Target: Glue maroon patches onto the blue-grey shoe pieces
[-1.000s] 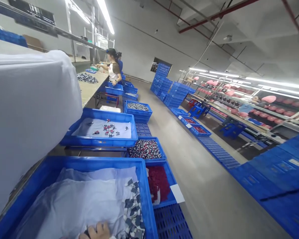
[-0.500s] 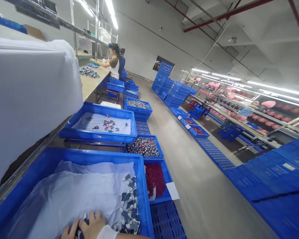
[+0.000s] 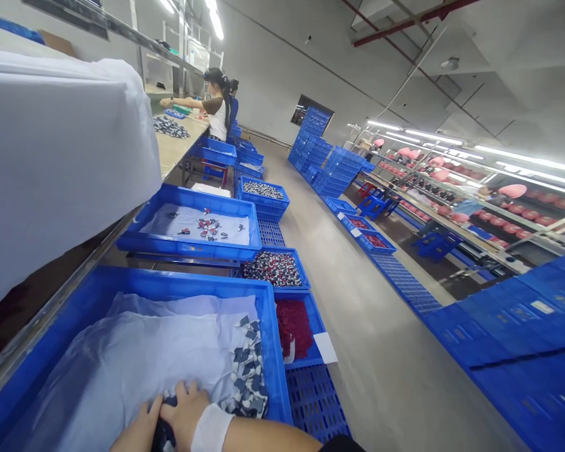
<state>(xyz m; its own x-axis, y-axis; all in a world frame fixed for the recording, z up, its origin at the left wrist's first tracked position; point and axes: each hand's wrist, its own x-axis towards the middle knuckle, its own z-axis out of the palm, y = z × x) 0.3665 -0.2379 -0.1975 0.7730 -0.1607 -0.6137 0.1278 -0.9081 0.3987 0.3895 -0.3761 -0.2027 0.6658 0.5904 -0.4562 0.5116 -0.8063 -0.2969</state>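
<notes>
My right hand (image 3: 187, 411), with a white band (image 3: 211, 429) round its wrist, reaches into the near blue tray (image 3: 183, 281). Beside it, at the bottom edge, is my left hand (image 3: 141, 428), partly cut off by the frame. Small dark grey and white pieces (image 3: 164, 433) are cupped between the two hands, their fingers curled round them. Under the hands lies a white cloth (image 3: 155, 345) lining the tray. More such grey and white pieces (image 3: 250, 370) are heaped along the tray's right side.
Beyond stands another blue tray (image 3: 188, 248) with scattered pieces on cloth. To the right are a bin of mixed pieces (image 3: 273, 269) and one of dark red pieces (image 3: 295, 326). A white-covered bulk (image 3: 70, 150) rises at left. A co-worker (image 3: 216, 110) works at the bench.
Both hands have moved slightly up and right in view, with more of the right forearm showing. The view has shifted a little. The co-worker's arm now stretches further across the bench.
</notes>
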